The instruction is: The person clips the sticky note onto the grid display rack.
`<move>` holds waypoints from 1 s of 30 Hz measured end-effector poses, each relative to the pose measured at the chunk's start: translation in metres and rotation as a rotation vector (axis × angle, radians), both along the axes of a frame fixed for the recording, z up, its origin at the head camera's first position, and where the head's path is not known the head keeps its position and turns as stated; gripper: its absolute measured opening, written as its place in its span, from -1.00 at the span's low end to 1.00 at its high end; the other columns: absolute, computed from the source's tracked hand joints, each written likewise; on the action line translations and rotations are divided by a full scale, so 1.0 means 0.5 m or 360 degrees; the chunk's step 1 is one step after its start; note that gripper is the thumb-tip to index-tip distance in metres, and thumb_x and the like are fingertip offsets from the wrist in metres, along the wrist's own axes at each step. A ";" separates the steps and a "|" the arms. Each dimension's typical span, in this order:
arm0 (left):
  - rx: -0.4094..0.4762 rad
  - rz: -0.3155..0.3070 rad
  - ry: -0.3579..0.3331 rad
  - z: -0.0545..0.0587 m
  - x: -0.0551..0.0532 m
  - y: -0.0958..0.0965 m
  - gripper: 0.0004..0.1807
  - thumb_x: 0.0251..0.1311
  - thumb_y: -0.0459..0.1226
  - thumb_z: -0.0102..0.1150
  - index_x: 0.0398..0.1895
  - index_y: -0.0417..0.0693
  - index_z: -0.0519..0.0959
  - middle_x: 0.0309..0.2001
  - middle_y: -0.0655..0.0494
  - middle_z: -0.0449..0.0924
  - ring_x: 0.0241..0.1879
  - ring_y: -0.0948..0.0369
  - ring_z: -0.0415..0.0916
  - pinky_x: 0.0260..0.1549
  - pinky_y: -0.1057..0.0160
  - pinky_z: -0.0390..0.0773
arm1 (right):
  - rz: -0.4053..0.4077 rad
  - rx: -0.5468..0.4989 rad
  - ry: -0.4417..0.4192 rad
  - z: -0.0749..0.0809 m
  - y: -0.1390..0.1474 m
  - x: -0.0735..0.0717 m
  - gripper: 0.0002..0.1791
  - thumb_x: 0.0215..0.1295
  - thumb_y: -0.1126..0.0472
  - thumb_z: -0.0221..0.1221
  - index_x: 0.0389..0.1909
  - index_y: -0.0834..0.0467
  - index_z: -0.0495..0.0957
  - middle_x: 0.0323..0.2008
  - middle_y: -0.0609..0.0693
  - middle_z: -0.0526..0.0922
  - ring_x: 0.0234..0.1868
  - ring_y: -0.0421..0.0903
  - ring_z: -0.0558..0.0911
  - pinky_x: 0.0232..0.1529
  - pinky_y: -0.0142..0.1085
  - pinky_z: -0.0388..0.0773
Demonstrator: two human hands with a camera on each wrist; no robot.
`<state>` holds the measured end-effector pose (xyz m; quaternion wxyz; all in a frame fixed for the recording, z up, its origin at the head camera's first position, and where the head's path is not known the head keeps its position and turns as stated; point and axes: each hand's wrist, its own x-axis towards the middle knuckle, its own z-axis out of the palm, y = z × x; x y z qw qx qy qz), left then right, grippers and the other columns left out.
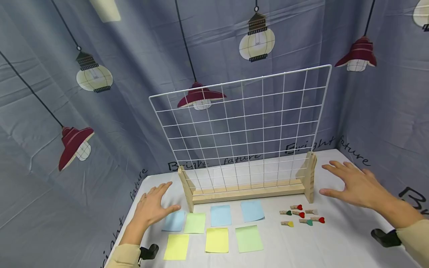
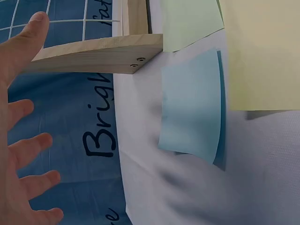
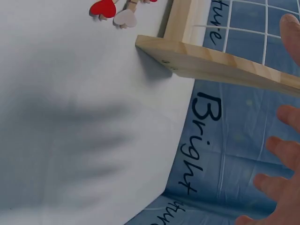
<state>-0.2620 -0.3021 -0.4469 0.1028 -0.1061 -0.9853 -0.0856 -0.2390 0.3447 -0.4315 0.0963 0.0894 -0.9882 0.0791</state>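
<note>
My left hand [image 1: 150,207] hovers over the table's left side, fingers spread, holding nothing. Just beside it lies a blue sticky note [image 1: 174,221], also seen in the left wrist view. My right hand [image 1: 358,185] is raised at the right of the stand, fingers apart and holding nothing. Between the hands stands a white wire grid [image 1: 246,130] in a wooden base [image 1: 248,191]. In front of it lie blue, green [image 1: 195,223] and yellow sticky notes [image 1: 216,240] in two rough rows. Several small wooden clothespins with coloured hearts [image 1: 298,214] lie to their right.
Grey-blue curtains [image 1: 134,93] printed with lamps hang behind and at both sides of the white table [image 1: 278,253]. In the right wrist view, the base's end panel [image 3: 206,61] rises near the table's back edge. A black strap piece [image 1: 386,238] sits at the right wrist.
</note>
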 end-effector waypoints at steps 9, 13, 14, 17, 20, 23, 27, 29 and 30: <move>0.0112 -0.0013 -0.0010 -0.022 0.006 -0.007 0.01 0.03 0.45 0.29 0.54 0.27 0.33 0.43 0.03 0.49 0.36 -0.14 0.47 0.21 -0.36 0.43 | 0.0016 -0.0033 -0.0003 -0.016 0.002 0.005 0.03 0.14 -0.50 0.27 0.41 0.17 0.39 0.39 0.43 0.37 0.31 0.59 0.33 0.05 0.59 0.26; 0.0181 0.0031 -0.0102 -0.031 0.009 -0.013 0.03 0.01 0.50 0.24 0.53 0.29 0.34 0.46 0.04 0.45 0.38 -0.16 0.43 0.17 -0.38 0.46 | 0.0006 -0.0035 -0.0015 -0.021 0.002 0.009 0.05 0.14 -0.51 0.27 0.41 0.19 0.38 0.40 0.43 0.37 0.32 0.55 0.35 0.12 0.59 0.25; 0.0202 0.0044 -0.0119 -0.034 0.009 -0.015 0.02 0.01 0.50 0.24 0.52 0.29 0.35 0.46 0.02 0.44 0.39 -0.17 0.42 0.16 -0.39 0.46 | 0.0005 -0.0038 -0.0014 -0.022 0.001 0.010 0.05 0.14 -0.51 0.27 0.41 0.19 0.38 0.39 0.43 0.38 0.32 0.54 0.36 0.13 0.58 0.27; 0.0267 0.0082 -0.0157 -0.045 0.008 -0.024 0.01 0.01 0.50 0.24 0.51 0.28 0.36 0.45 0.01 0.44 0.40 -0.16 0.41 0.15 -0.37 0.48 | 0.0006 -0.0062 -0.0016 -0.024 -0.002 0.014 0.05 0.13 -0.49 0.29 0.41 0.22 0.39 0.38 0.47 0.37 0.32 0.54 0.37 0.15 0.53 0.31; 0.0320 0.0115 -0.0183 -0.056 0.007 -0.031 -0.03 0.02 0.46 0.29 0.49 0.31 0.38 0.40 0.04 0.50 0.34 -0.11 0.47 0.06 -0.32 0.54 | 0.0001 -0.0106 -0.0037 -0.025 -0.004 0.017 0.05 0.14 -0.46 0.31 0.41 0.24 0.38 0.37 0.50 0.36 0.32 0.54 0.37 0.14 0.50 0.35; 0.0368 0.0138 -0.0198 -0.067 0.007 -0.036 -0.08 0.03 0.40 0.35 0.47 0.32 0.41 0.32 0.07 0.57 0.25 -0.06 0.54 -0.05 -0.24 0.59 | -0.0006 -0.0149 -0.0063 -0.028 -0.007 0.021 0.06 0.13 -0.47 0.31 0.41 0.24 0.38 0.38 0.52 0.35 0.32 0.55 0.36 0.15 0.49 0.36; 0.0454 0.0143 -0.0226 -0.080 0.007 -0.040 -0.13 0.07 0.29 0.41 0.45 0.26 0.43 0.27 0.04 0.60 0.16 -0.03 0.57 -0.13 -0.16 0.60 | 0.0000 -0.0200 -0.0066 -0.033 -0.008 0.024 0.06 0.13 -0.47 0.31 0.40 0.24 0.38 0.37 0.52 0.36 0.32 0.54 0.37 0.16 0.49 0.35; 0.0503 0.0149 -0.0247 -0.087 0.009 -0.043 -0.14 0.09 0.26 0.43 0.45 0.22 0.44 0.26 0.03 0.59 0.14 -0.02 0.57 -0.14 -0.13 0.59 | 0.0014 -0.0227 -0.0061 -0.038 -0.008 0.025 0.04 0.14 -0.46 0.31 0.40 0.24 0.39 0.37 0.51 0.37 0.31 0.54 0.38 0.16 0.49 0.35; 0.0525 0.0153 -0.0256 -0.090 0.011 -0.044 -0.15 0.09 0.24 0.44 0.45 0.21 0.44 0.26 0.02 0.59 0.13 -0.01 0.57 -0.13 -0.12 0.59 | 0.0023 -0.0242 -0.0052 -0.041 -0.008 0.026 0.03 0.14 -0.44 0.32 0.39 0.24 0.40 0.36 0.51 0.38 0.31 0.53 0.38 0.17 0.48 0.35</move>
